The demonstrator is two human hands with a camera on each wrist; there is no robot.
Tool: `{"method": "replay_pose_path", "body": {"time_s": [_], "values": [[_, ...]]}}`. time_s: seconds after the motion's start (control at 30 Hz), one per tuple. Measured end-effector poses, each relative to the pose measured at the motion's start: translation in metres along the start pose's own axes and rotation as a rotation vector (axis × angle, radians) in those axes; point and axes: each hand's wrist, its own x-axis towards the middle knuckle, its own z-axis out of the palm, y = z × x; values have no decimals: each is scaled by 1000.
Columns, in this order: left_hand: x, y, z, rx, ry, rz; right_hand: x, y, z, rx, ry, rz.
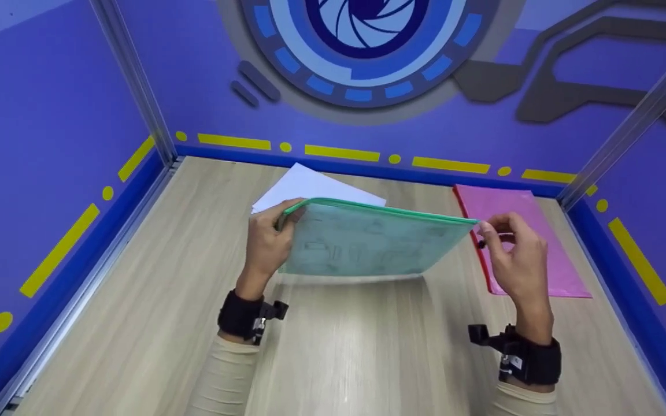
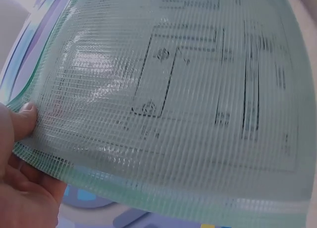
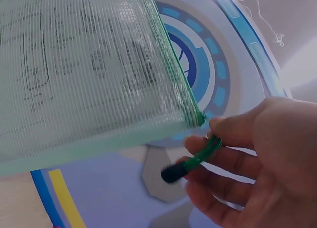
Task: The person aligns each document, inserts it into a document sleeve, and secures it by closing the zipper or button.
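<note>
Creased beige sleeves [image 1: 223, 375], black wrist straps [image 1: 239, 315], black brackets [image 1: 478, 334], silvery fittings [image 1: 259, 333], white tag [image 1: 516, 362] at right wrist

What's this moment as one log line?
left hand: grips green pouch | right hand: pinches zipper pull | pink pouch: on table

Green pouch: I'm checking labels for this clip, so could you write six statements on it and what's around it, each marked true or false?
1. The left hand grips the green pouch. True.
2. The green pouch lies flat. False: it is held at a tilt.
3. The right hand holds the zipper pull. True.
4. The pink pouch has a red edge. True.
5. The pink pouch lies on the person's left. False: it lies on the right.
6. Nothing lies beyond the green pouch. False: white paper does.
</note>
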Motion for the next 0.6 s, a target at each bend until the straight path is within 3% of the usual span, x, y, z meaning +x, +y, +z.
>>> {"method": "replay_pose_path", "body": {"time_s": [0.1, 0.33, 0.47, 0.6], "values": [[-2, 0, -15, 35, 73, -64, -2, -1, 1, 27, -41, 10], [2, 2, -40, 108, 339, -261, -1, 0, 0, 11, -149, -35], [3, -4, -44, 144, 380, -239, 0, 1, 2, 29, -187, -56], [-6, -17, -42, 218, 304, -152, -2, 0, 4, 30, -211, -53]]}}
